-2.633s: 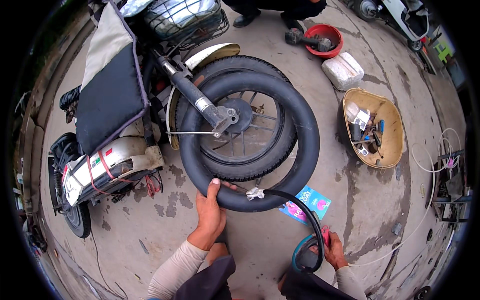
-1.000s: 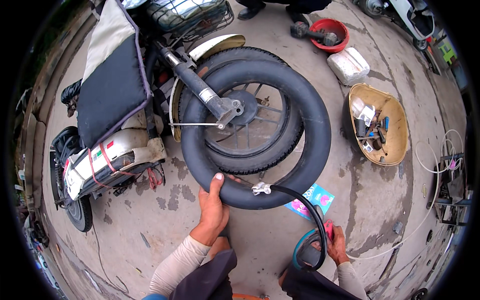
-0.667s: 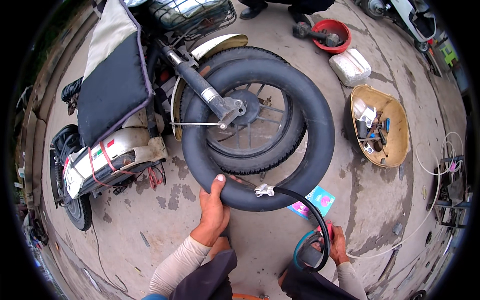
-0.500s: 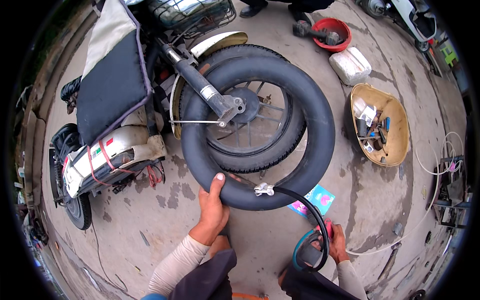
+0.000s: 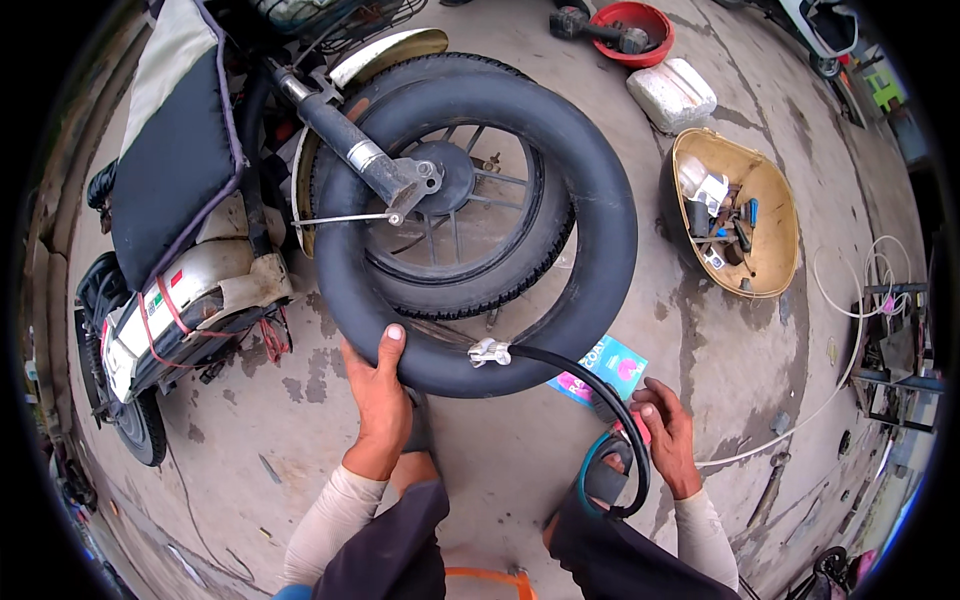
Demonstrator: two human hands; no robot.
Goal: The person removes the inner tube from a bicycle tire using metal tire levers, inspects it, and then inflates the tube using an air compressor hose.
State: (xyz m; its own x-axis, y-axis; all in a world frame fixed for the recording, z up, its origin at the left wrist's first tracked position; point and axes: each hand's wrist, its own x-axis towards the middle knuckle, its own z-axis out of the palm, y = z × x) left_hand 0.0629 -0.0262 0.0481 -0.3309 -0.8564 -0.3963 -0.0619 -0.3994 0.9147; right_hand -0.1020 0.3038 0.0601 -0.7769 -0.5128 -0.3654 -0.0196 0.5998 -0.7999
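We squatted on the concrete floor beside a motorbike lying on its side to the left. Our left hand lay flat on the near side of a black inner tube, fingers together along the rubber and the thumb stretched up onto its top. The tube, swollen and round, ringed the bike's wheel loosely and rested on the floor in the middle of the scene.

A metal valve connector sat clipped on the near edge of the tube, just right of our left hand. From it a black hose curved right and down to our right hand. That hand closed around something red at the hose's near end; its fingers were curled, but we could not tell exactly what they pinched. A blue ring showed beside it, by our knee.

A small blue and pink packet lay on the floor under the hose. Farther right sat a yellow helmet shell holding small tools, with a white block and a red bowl at the far side.
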